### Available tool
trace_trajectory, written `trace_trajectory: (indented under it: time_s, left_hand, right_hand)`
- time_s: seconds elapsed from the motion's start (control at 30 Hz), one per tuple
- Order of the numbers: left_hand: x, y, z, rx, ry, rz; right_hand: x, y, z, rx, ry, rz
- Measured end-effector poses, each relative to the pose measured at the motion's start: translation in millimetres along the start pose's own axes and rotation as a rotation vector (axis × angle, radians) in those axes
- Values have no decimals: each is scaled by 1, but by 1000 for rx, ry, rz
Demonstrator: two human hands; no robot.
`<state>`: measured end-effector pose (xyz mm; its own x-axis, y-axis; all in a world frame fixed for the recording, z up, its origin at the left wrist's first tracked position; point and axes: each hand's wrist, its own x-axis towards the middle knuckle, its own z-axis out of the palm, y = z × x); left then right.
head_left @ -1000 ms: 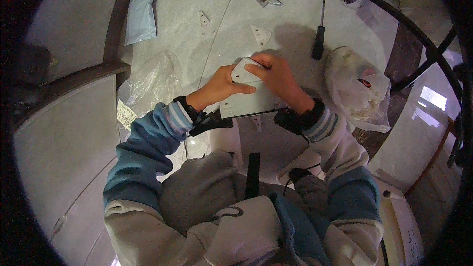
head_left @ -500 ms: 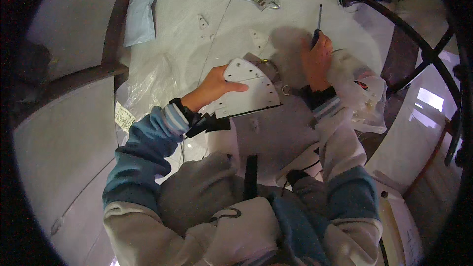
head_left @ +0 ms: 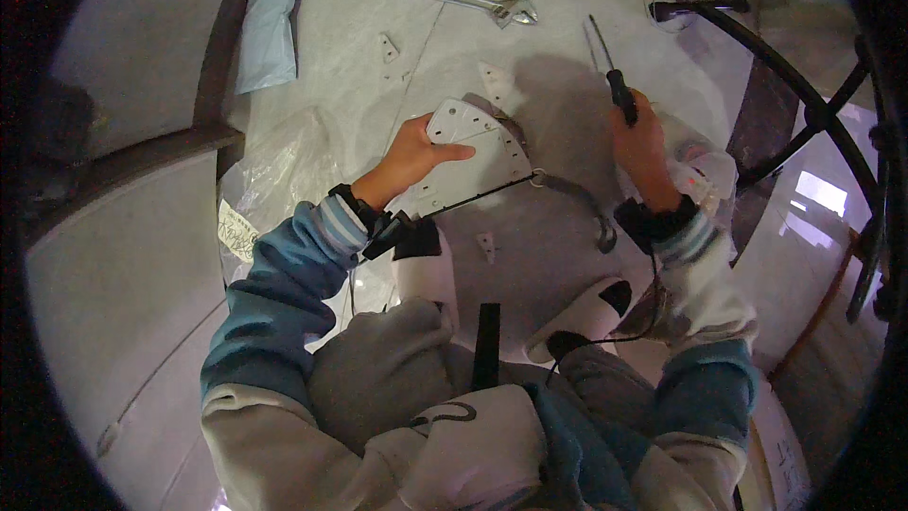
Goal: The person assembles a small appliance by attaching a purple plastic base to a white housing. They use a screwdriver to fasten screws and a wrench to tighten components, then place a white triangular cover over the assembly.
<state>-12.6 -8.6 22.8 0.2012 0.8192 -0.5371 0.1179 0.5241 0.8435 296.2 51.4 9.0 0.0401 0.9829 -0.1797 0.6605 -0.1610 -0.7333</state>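
My left hand [head_left: 413, 160] grips a white fan-shaped panel [head_left: 480, 157] by its left side, thumb lying across its face. Small dark holes run along the panel's curved edge, and a dark strip lines its near edge. In my right hand [head_left: 645, 142] is a screwdriver [head_left: 619, 90] with a black handle, its shaft pointing up and away from me. The screwdriver is apart from the panel. By the panel's right corner lies a dark curved strap [head_left: 586, 203] with a metal ring.
An adjustable wrench [head_left: 468, 0] lies on the pale floor beyond the panel. Small white plates [head_left: 496, 85] are scattered nearby. To the left are clear plastic wrap [head_left: 293, 166] and a grey packet [head_left: 271, 28]; to the right, a clear bag [head_left: 711, 175] and black metal legs [head_left: 776, 61].
My right hand has moved right and toward me with the screwdriver, whose shaft now slants left. The panel has tilted slightly in my left hand, and the dark strap has come into view.
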Motion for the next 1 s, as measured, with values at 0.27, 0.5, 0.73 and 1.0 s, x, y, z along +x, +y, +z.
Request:
trace_trajectory:
  time_s: [0.27, 0.5, 0.73, 1.0]
  left_hand:
    - [9, -7, -1, -16, -21, 1]
    - [9, -5, 3, -29, -10, -32]
    - [7, 1, 5, 13, 11, -40]
    - [8, 2, 4, 5, 19, -31]
  right_hand:
    - [-44, -49, -46, 110, -358, -128]
    - [-62, -56, -32, 135, -501, -130]
    - [-75, -48, -24, 184, -514, -205]
    - [-79, -44, -17, 182, -553, -174]
